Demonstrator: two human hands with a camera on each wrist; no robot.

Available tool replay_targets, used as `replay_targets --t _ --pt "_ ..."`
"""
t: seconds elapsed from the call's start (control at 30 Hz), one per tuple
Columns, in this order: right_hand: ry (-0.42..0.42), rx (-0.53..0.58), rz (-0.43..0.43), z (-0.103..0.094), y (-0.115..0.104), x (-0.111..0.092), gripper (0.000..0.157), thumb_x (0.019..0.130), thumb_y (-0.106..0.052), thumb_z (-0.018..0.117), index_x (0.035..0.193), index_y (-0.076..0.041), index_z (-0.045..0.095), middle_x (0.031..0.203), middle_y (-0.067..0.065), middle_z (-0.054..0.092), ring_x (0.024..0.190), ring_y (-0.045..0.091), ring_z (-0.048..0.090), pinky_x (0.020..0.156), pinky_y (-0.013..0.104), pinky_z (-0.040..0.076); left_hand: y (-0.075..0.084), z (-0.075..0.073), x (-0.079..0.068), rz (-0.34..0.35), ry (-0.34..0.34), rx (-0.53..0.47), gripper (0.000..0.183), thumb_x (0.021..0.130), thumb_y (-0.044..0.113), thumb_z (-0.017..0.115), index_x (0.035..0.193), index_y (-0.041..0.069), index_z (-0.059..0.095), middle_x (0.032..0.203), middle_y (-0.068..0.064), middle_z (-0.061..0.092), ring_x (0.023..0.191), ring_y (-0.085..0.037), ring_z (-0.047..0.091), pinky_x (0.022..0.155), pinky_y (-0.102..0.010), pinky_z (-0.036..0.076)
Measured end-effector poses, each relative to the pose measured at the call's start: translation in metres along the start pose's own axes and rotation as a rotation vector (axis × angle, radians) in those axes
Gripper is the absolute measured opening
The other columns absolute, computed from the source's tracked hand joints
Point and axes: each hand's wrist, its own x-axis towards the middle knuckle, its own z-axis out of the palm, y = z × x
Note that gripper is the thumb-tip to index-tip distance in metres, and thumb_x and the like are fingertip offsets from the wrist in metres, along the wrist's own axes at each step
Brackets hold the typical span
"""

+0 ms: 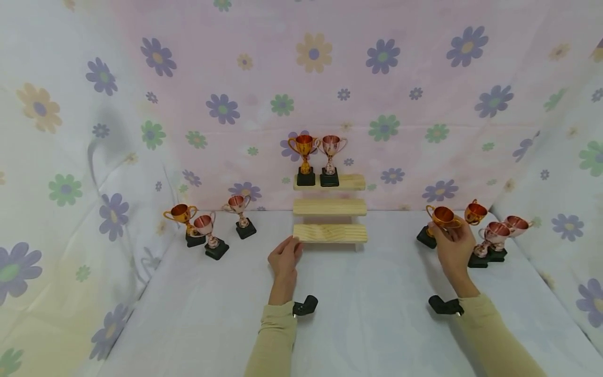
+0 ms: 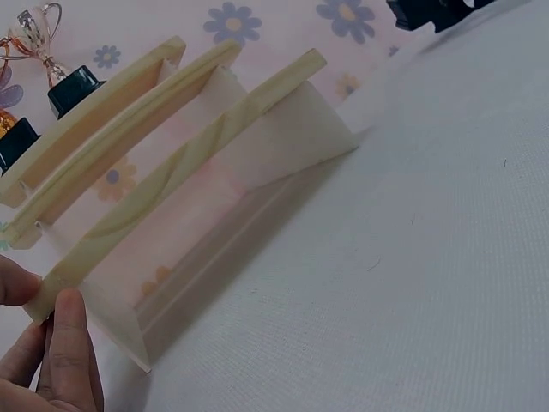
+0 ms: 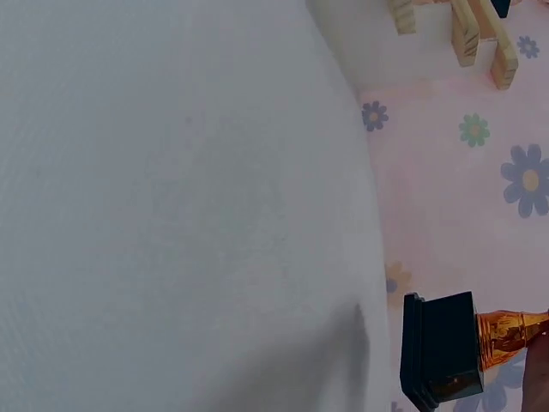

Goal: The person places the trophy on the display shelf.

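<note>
White cloth (image 1: pixel 365 314); left hand (image 1: pixel 284 262) pinches shelf (image 1: pixel 330 233); right hand (image 1: pixel 455 250) grips trophy (image 1: pixel 441 215), seemingly raised.

Held cup (image 1: pixel 443 216) — outside right-wrist view

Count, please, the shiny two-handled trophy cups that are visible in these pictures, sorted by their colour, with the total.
Shiny gold-coloured trophy cups: 4
Shiny pinkish rose-gold trophy cups: 5
Total: 9
</note>
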Motion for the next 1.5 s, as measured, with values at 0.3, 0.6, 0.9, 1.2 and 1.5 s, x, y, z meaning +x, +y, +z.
replay_targets --t 0.3,0.6,0.9,1.2,1.5 --pt "-0.103 0.043 -0.082 0.023 -0.032 -0.001 0.044 0.090 0.001 0.075 0.131 0.005 0.059 0.113 -0.013 0.062 0.103 0.002 0.065 0.090 0.010 0.053 -0.001 -0.002 0.001 0.010 0.007 0.004 0.030 0.088 -0.002 0.074 0.115 -0.013 0.069 0.098 -0.015 0.068 0.077 -0.013 0.070 0.073 -0.021 0.062" --pt "-0.232 0.080 -0.152 0.054 -0.050 0.002 0.041 0.090 0.003 0.073 0.129 0.006 0.062 0.112 -0.015 0.065 0.100 0.002 0.066 0.086 0.010 0.055 0.002 -0.001 0.001 -0.004 0.007 0.020 0.031 0.088 0.000 0.074 0.117 -0.011 0.069 0.103 -0.016 0.067 0.081 -0.014 0.070 0.076 -0.022 0.063" --pt "-0.323 0.088 -0.202 0.084 -0.094 0.001 0.041 0.090 0.009 0.071 0.128 0.015 0.056 0.108 -0.013 0.062 0.094 0.002 0.065 0.082 0.010 0.056 0.003 -0.002 0.000 -0.010 0.009 0.040 0.032 0.090 0.001 0.073 0.119 -0.010 0.069 0.107 -0.018 0.068 0.084 -0.015 0.070 0.080 -0.023 0.062" --pt "-0.344 0.171 -0.252 0.113 -0.114 0.018 0.039 0.088 0.010 0.073 0.123 0.016 0.057 0.105 -0.004 0.064 0.090 0.005 0.066 0.082 0.013 0.057 0.004 -0.002 -0.001 -0.019 0.001 0.043 0.031 0.089 0.002 0.074 0.118 -0.009 0.068 0.104 -0.016 0.068 0.082 -0.014 0.071 0.079 -0.024 0.063" --pt "-0.404 0.200 -0.268 0.143 -0.132 0.044 0.042 0.089 0.009 0.072 0.126 0.016 0.056 0.109 0.009 0.065 0.092 0.011 0.066 0.085 0.017 0.057 0.005 -0.002 -0.004 -0.025 -0.011 0.045 0.032 0.090 0.003 0.074 0.119 -0.009 0.068 0.107 -0.018 0.067 0.085 -0.015 0.071 0.084 -0.027 0.062"
